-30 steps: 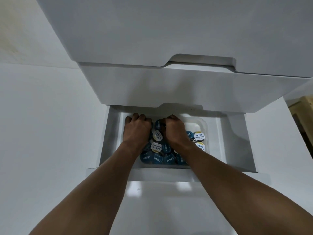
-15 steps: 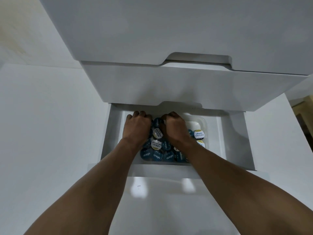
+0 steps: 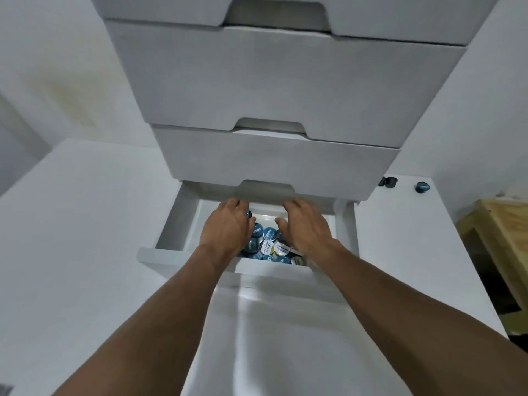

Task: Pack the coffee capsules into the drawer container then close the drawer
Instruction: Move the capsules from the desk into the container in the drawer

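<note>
Capsules (image 3: 268,244), blue/white/yellow foil lids, fill clear container (image 3: 264,217) inside open drawer (image 3: 177,221). L hand (image 3: 225,228) & R hand (image 3: 307,228) above them, fingers loosely spread, holding nothing. Two stray capsules (image 3: 422,186) on white surface (image 3: 71,224) right of drawer; wood crate (image 3: 503,224) beyond.

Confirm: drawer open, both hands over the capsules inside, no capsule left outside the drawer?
Wrong on the last: the head view shows a dark capsule and a teal capsule outside, on the white surface to the right. The drawer is open, with left hand and right hand over the packed capsules.
</note>
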{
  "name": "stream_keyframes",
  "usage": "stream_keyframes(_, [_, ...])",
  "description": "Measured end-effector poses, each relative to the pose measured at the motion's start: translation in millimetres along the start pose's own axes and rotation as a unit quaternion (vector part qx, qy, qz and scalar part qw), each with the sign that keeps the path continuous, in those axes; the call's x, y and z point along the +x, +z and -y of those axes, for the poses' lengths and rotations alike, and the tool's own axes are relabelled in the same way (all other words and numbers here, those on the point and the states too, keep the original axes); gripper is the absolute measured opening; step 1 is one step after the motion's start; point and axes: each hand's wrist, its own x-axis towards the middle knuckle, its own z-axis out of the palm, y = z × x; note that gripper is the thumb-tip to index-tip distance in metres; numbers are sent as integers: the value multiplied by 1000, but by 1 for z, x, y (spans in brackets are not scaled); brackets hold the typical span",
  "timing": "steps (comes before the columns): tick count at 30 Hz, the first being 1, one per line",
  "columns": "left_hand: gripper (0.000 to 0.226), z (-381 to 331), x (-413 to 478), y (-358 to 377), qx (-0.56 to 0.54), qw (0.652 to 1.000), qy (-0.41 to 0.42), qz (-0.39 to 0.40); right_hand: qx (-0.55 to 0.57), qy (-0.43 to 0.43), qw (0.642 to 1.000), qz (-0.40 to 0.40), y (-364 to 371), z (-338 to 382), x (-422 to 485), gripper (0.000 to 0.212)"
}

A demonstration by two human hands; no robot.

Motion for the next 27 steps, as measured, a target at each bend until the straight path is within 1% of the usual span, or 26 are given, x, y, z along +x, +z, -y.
stream_keyframes(7, [30,-41,-20,-47,18,997,34,-60,-29,-12,998,-58,-55,-18,-47,46])
stream_keyframes(14, [34,-90,-43,-72,-16,989,100,-112,6,54,990,-129,-95,-38,-116,48])
stream_keyframes(20, [33,-149,-68,-70,-34,986,127,-97,-2,96,985,-142,-114,-73,-177,44])
stream_keyframes(23, [36,-176,-67,-68,-30,986,143,-87,-9,115,982,-150,-122,-98,-192,45])
stream_keyframes(27, [32,-220,-58,-64,-16,985,154,-77,-11,123,980,-156,-134,-139,-198,46])
